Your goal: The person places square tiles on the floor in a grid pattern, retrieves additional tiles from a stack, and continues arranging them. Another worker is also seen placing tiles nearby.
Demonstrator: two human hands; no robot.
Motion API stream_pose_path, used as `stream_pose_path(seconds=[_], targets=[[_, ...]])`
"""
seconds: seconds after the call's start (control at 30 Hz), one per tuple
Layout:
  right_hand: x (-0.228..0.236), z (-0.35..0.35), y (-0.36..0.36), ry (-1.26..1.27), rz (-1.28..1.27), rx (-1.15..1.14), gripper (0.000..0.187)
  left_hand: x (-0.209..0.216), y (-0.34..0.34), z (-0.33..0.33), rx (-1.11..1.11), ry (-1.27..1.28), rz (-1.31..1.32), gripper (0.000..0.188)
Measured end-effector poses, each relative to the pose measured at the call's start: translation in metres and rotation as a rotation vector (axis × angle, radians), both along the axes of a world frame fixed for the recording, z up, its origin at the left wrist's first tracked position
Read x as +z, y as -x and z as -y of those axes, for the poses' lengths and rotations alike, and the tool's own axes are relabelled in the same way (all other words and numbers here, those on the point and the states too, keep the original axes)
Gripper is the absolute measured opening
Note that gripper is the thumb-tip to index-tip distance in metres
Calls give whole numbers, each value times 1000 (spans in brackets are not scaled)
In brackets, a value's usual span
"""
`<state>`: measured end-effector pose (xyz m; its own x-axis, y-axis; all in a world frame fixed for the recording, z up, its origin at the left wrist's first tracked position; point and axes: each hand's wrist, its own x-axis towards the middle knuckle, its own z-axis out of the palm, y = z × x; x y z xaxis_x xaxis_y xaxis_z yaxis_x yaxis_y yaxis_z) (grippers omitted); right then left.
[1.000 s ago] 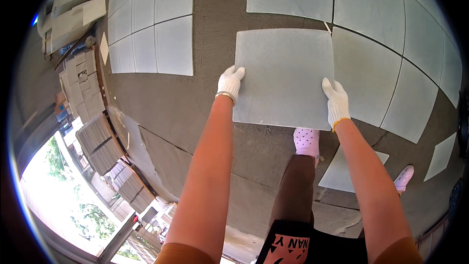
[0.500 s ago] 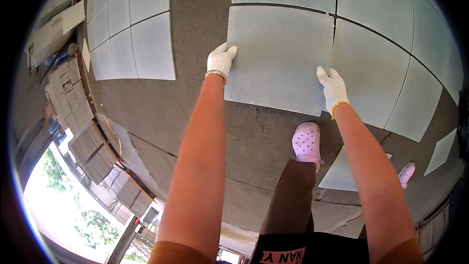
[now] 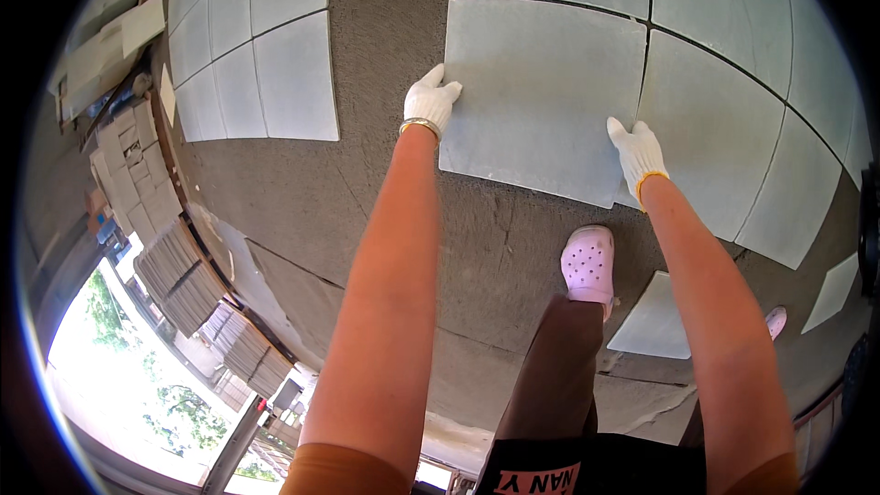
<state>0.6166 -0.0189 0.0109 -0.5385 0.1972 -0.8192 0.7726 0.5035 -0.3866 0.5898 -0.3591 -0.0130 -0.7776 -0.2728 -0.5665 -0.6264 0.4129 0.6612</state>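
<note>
A large pale grey-white floor tile (image 3: 541, 96) lies at the corner of a block of similar tiles, a narrow dark gap along its far edge. My left hand (image 3: 431, 101), in a white knitted glove, grips its left edge, the thumb on top and most fingers hidden. At the tile's near right corner, my right hand (image 3: 636, 148), gloved alike with a yellow cuff, grips the right edge beside the neighbouring tile (image 3: 706, 133). That neighbour's near edge shows slightly past the gripped tile's corner.
Another block of tiles (image 3: 293, 73) lies across a grey mortar strip (image 3: 385, 37) at the left. A loose tile (image 3: 655, 321) is near my pink clog (image 3: 588, 266); another tile (image 3: 832, 293) lies far right. Stacked boxes (image 3: 179, 284) line the left side.
The view has shifted, so the scene sits slightly right and higher at the tile. The gap along the gripped tile's right edge shows more plainly. Both hands stay at its edges.
</note>
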Motion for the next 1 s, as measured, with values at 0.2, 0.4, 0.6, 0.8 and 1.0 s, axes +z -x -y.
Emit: stream_pose_path(seconds=[0.2, 0.4, 0.6, 0.8, 1.0], targets=[[-5, -8, -1, -25, -27, 54, 60, 63, 24, -37, -483, 766, 289, 55], [1, -3, -3, -52, -34, 74, 58, 85, -21, -83, -464, 637, 461, 69], [12, 0, 5, -111, 25, 193, 61, 64, -59, -109, -509, 769, 457, 82], [19, -20, 13, -103, 9, 452, 44, 60, -58, -110, -521, 781, 456, 81], [97, -38, 33, 206, -76, 84, 32, 59, -61, -116, -476, 795, 494, 81]])
